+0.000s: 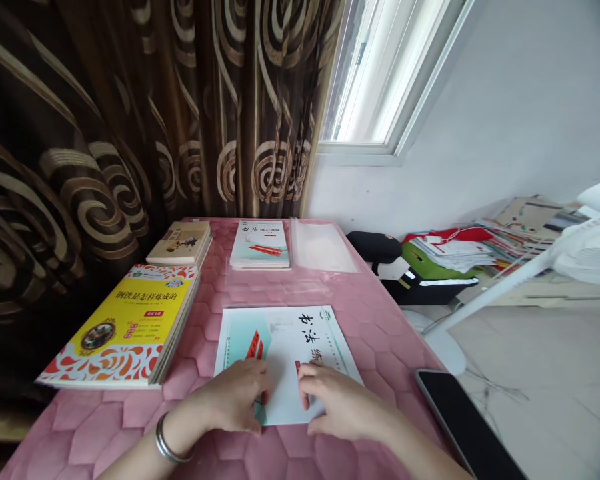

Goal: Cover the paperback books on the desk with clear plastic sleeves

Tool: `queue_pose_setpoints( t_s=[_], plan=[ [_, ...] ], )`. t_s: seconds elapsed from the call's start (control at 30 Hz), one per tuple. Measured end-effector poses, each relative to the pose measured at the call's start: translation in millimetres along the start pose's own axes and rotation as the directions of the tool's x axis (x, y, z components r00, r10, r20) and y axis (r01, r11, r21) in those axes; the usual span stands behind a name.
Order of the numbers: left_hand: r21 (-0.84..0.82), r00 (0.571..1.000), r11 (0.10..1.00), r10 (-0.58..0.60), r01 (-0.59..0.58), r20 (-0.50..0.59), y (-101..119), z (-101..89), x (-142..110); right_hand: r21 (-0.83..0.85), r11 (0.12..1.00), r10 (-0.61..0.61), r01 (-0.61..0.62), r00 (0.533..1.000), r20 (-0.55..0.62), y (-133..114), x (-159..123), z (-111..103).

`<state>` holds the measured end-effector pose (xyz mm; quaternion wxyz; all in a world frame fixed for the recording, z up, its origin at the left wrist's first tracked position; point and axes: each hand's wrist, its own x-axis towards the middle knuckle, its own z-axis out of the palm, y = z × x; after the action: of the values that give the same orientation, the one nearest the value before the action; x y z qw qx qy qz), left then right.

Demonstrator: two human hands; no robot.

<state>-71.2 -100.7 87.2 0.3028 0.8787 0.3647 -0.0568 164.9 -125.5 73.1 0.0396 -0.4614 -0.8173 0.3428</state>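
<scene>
A calligraphy workbook (286,333) with a white and teal cover lies flat before me, turned sideways. My left hand (243,395) rests on its near left part, fingers bent on the cover and thumb apart by the near edge. A silver bangle (163,440) circles that wrist. On the near right part sits my right hand (333,403), its fingers curved on the cover, its thumb apart at the near edge. Behind it is a stack of similar workbooks (261,243), beside clear plastic book covers (323,247).
At left, a stack of books with a yellow cover (145,320) stands before smaller tan books (180,243). A dark phone (463,413) lies at the right edge of the pink padded table (205,360). Beyond are a white fan (510,287), piled papers (450,247) and a patterned curtain (205,100).
</scene>
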Motion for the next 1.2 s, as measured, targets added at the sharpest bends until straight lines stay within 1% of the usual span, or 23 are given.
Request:
queue_pose_setpoints(
  t_s=[0.1, 0.17, 0.37, 0.47, 0.73, 0.93, 1.0, 1.2],
  plan=[
    [-0.035, 1.000, 0.999, 0.009, -0.009, 0.003, 3, -2.6, -3, -0.032, 0.999, -0.018, 0.017, 0.999, -0.029, 2, -2, 7],
    [-0.055, 1.000, 0.998, 0.016, -0.015, 0.010, 4, -5.6, -5, -0.028, 0.999, -0.035, 0.035, 0.999, -0.034, 4, -2, 8],
    [-0.147, 0.999, 0.989, -0.016, 0.023, 0.049, -2, -10.5, -7, 0.036, 0.999, -0.041, 0.041, 0.999, 0.009, 8, 0, 1],
    [-0.160, 0.998, 0.987, -0.002, 0.011, 0.057, -7, -11.7, -7, 0.044, 0.998, -0.046, 0.045, 0.999, 0.022, 7, 1, -2],
    [-0.190, 0.999, 0.981, 0.036, -0.028, 0.040, -11, -18.1, -7, 0.076, 0.996, -0.051, 0.050, 0.999, 0.007, 3, 0, -10],
    [-0.189, 0.998, 0.980, 0.066, -0.064, 0.005, -13, -21.2, -8, 0.090, 0.992, -0.092, 0.093, 0.996, -0.017, 1, 0, -10],
    [-0.189, 0.997, 0.979, 0.075, -0.074, -0.004, -14, -20.8, -8, 0.102, 0.991, -0.090, 0.091, 0.996, -0.014, 0, 1, -10],
    [-0.195, 0.997, 0.977, 0.082, -0.081, -0.007, -15, -20.4, -7, 0.157, 0.984, -0.087, 0.087, 0.996, -0.009, 6, 4, -9]
  ],
)
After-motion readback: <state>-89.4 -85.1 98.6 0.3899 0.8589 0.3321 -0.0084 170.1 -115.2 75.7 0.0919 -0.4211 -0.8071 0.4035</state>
